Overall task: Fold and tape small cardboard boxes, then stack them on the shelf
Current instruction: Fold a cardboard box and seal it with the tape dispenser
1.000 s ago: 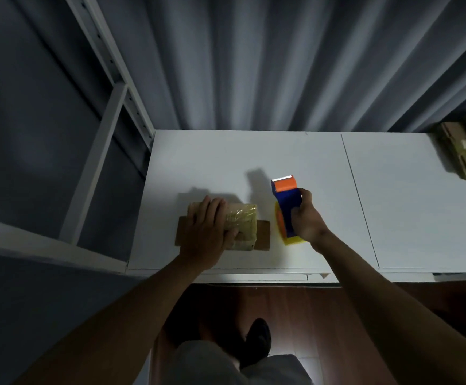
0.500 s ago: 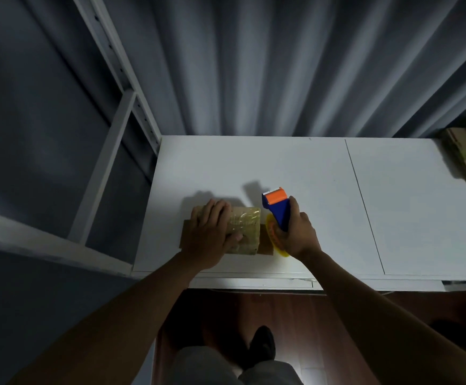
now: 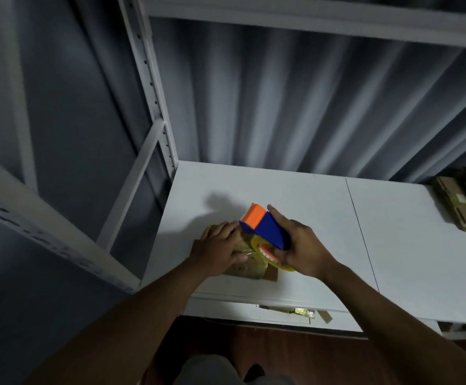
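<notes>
The tape dispenser [image 3: 265, 233] is over the box now! A second ago it stood upright on the worktop [image 3: 304, 195] just right of the box; half a second ago it was leaning in at the box's right end; here the right hand [image 3: 301, 250] has tipped it left, orange head low above the box's far top edge, yellow roll riding over the right end. That reads as a taping pass beginning or already running, though whether the tape has caught the cardboard is hidden behind the dispenser. The view has also lifted, bringing an upper shelf board [image 3: 309, 20] into the top of the frame.

The small cardboard box [image 3: 250, 269] lies at lower centre, near the front edge of the worktop, its top glossy with tape already on it, a brown flap poking out at its right end. The left hand [image 3: 219, 252] lies flat on the box's left half, fingers straight and pressing it down, thumb reaching toward the roll. The right hand's fingers are wrapped round the blue handle, index finger stretched along the top. At far right sits a stack of flattened cardboard [image 3: 465, 204], well apart.
</notes>
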